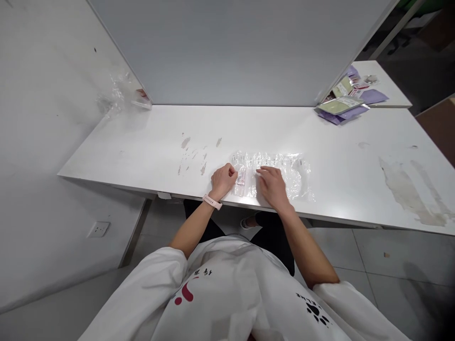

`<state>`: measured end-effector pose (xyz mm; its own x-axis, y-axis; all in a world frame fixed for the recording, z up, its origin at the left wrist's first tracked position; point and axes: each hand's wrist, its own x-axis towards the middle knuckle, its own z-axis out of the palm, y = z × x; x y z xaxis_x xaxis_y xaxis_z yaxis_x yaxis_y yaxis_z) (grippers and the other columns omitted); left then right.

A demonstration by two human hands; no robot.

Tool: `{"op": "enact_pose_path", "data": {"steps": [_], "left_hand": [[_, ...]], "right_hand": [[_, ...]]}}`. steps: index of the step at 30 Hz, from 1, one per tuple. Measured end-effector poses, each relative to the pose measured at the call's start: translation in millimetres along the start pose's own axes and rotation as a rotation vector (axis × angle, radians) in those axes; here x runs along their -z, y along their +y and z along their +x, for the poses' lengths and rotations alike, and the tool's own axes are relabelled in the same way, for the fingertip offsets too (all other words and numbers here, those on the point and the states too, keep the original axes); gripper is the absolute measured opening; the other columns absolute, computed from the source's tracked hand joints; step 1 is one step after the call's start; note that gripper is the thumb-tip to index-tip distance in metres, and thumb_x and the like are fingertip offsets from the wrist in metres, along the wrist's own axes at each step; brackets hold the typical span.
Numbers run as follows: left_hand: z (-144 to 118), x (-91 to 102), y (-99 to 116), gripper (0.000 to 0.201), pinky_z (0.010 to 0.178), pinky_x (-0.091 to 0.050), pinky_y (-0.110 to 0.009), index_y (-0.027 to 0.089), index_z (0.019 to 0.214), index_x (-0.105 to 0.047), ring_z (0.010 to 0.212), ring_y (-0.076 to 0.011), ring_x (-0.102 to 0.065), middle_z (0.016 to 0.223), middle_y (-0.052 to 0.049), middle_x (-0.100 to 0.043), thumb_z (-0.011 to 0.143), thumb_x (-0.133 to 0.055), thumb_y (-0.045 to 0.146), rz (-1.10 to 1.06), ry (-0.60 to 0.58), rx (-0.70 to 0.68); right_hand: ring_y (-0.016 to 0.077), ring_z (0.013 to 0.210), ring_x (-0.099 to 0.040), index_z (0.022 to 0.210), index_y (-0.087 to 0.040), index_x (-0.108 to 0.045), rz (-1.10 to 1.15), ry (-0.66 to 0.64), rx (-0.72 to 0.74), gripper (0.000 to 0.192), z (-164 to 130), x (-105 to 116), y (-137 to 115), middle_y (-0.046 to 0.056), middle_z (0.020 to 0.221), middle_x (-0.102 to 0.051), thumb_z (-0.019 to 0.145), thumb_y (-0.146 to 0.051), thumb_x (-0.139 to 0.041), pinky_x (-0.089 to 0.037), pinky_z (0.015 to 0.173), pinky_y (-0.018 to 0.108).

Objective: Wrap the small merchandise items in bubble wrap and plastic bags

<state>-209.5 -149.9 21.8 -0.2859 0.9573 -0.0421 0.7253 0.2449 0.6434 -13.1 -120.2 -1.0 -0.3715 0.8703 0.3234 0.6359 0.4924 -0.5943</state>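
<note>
The left hand (pixel 223 180), curled, is pressed against the left end of a clear, crinkled plastic bag strip (pixel 280 173); the right hand (pixel 272 184) is laid flat on it, fingers extended. A small pink item (pixel 241 176), possibly a label, is seen between them. The strip lies at the near edge of the white table (pixel 142 151). Purple and green packets (pixel 343 106) are stacked well apart.

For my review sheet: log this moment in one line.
left hand: on small packet | right hand: on clear plastic bags | white table
</note>
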Motion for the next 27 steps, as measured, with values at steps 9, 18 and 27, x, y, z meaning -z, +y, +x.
{"op": "enact_pose_path", "data": {"steps": [9, 18, 27], "left_hand": [[3.7, 6.8, -9.7, 0.017, 0.063, -0.045, -0.027, 0.023, 0.075, -0.041, 0.061, -0.0149, -0.06, 0.063, 0.004, -0.062, 0.086, -0.053, 0.022, -0.247, 0.014, 0.075], [12.9, 25.3, -24.5, 0.012, 0.05, -0.046, -0.022, 0.021, 0.076, -0.045, 0.053, -0.012, -0.061, 0.07, -0.001, -0.069, 0.077, -0.056, 0.019, -0.732, 0.026, 0.302], [20.9, 47.1, -9.5, 0.019, 0.057, -0.046, -0.022, 0.02, 0.07, -0.046, 0.061, -0.0115, -0.062, 0.07, -0.002, -0.069, 0.077, -0.063, 0.024, -0.821, 0.052, 0.201]], "right_hand": [[0.029, 0.143, -0.037, 0.144, -0.026, -0.05, 0.152, -0.257, 0.095, 0.061, 27.0, -35.6, 2.1, 0.006, 0.15, -0.051, 0.084, -0.022, -0.045, -0.025, 0.117, 0.057], [0.0316, 0.14, -0.039, 0.143, -0.029, -0.05, 0.071, -0.327, 0.145, 0.059, 22.9, -25.7, -8.3, 0.008, 0.151, -0.049, 0.089, -0.051, -0.059, -0.024, 0.117, 0.054], [0.0314, 0.12, -0.048, 0.13, -0.028, -0.06, 0.07, -0.222, 0.115, 0.049, 21.1, -27.7, -13.5, 0.009, 0.13, -0.059, 0.084, -0.042, -0.066, -0.039, 0.102, 0.048]]}}
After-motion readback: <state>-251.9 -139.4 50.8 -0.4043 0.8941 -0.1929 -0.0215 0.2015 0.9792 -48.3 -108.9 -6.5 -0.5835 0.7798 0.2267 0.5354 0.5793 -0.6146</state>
